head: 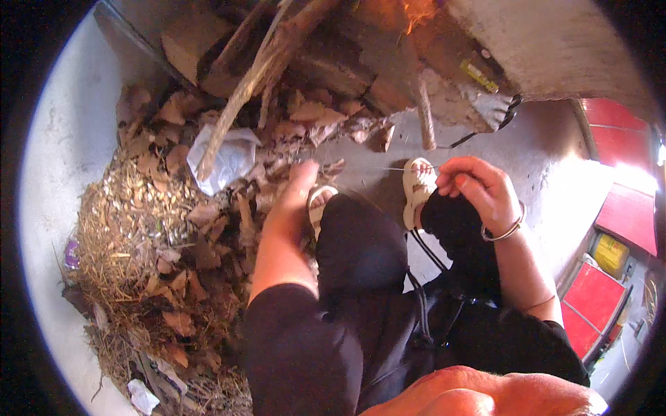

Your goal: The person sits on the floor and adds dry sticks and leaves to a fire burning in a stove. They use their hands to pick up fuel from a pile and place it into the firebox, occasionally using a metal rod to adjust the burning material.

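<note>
My left hand [303, 171] reaches down to the dry leaves and bark scraps [281, 195] beside my left sandal; its fingers are hard to make out. My right hand [465, 184], with a bangle on the wrist, is raised above my right knee. Its thumb and fingers pinch one end of a thin, pale strand [395, 169], perhaps a stalk or wire. The strand stretches left toward my left hand, and its far end is unclear. Flames [418, 13] burn at the top, by the stove opening, with a stick [426, 112] jutting out below them.
Long branches [237, 99] slant across a crumpled clear plastic bag [226, 156]. Leaves, straw and pale husks [140, 208] are heaped along the left wall [62, 171]. A yellow lighter-like object [478, 76] lies on the stove ledge. Red panels [593, 307] stand at the right.
</note>
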A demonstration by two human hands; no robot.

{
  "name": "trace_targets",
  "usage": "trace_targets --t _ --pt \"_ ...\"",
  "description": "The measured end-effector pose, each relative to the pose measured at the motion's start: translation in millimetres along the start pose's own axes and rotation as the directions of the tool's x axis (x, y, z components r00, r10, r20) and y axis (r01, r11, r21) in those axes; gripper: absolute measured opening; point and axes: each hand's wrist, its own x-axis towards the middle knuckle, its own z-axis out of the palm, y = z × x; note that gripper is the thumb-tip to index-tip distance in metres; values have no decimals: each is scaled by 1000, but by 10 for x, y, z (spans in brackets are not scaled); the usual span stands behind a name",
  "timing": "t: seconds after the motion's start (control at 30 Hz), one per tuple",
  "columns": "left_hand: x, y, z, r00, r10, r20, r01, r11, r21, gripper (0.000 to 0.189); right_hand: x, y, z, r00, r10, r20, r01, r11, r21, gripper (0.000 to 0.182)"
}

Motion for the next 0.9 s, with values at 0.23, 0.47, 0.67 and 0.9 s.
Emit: trace_targets --t 0.23,0.47,0.67,0.9 --pt "-1321 -992 -706 870 340 -356 -213 912 351 26 -100 -122 127 994 -87 60 83 995 59 22" --pt "-4086 -1406 -854 746 -411 -524 9 793 -609 20 -188 -159 345 957 -257 136 257 966 19 19" --pt "-5768 -1600 -741 488 -678 -550 -660 125 -741 15 -313 -191 467 944 -245 222 240 969 50 21" --pt "-4939 -814 -1935 247 -581 -775 -614 526 -589 26 -275 -86 615 931 -282 231 281 959 41 20"
